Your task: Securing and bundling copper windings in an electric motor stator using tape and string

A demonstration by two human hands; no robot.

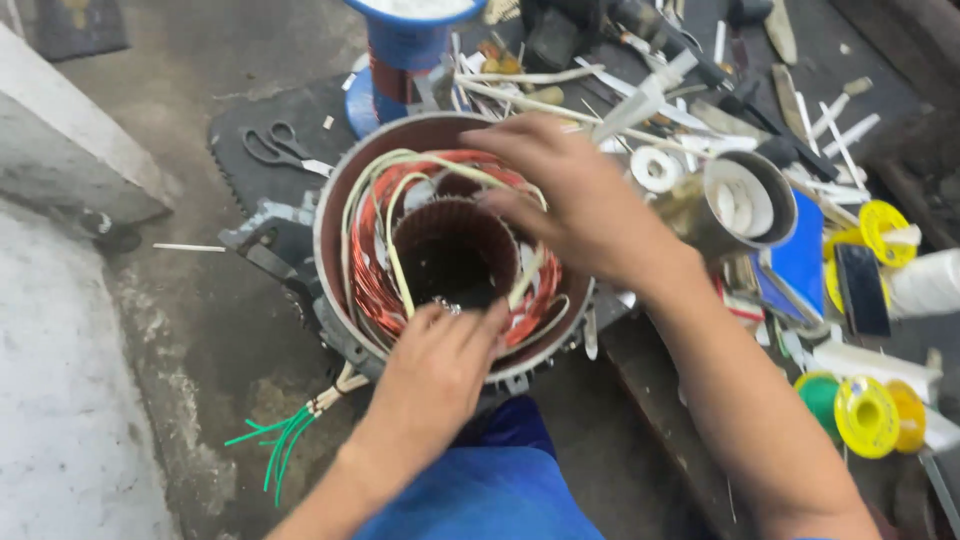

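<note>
At the centre of the frame I see a round motor stator housing [335,190] standing open end up on the stained concrete floor [190,330], with copper windings [372,280] packed around its dark bore and pale insulating sleeves [392,215] looped over them. My left hand [440,365] comes in from the lower centre, fingers curled and pressing on the near rim of the windings; I cannot tell whether it pinches anything. My right hand [575,195] reaches across from the right, palm down over the far side of the windings, fingers bent and touching the sleeves at the upper rim of the bore; its grip is hidden from me. Green leads [275,440] trail from the housing at lower left. Black scissors [275,148] lie on a dark mat at upper left, just beside the housing. A blue spool [405,45] stands at top centre. To the right lie a metal cup [750,200], yellow tape reels [868,415] and scattered white strips [830,125]
</note>
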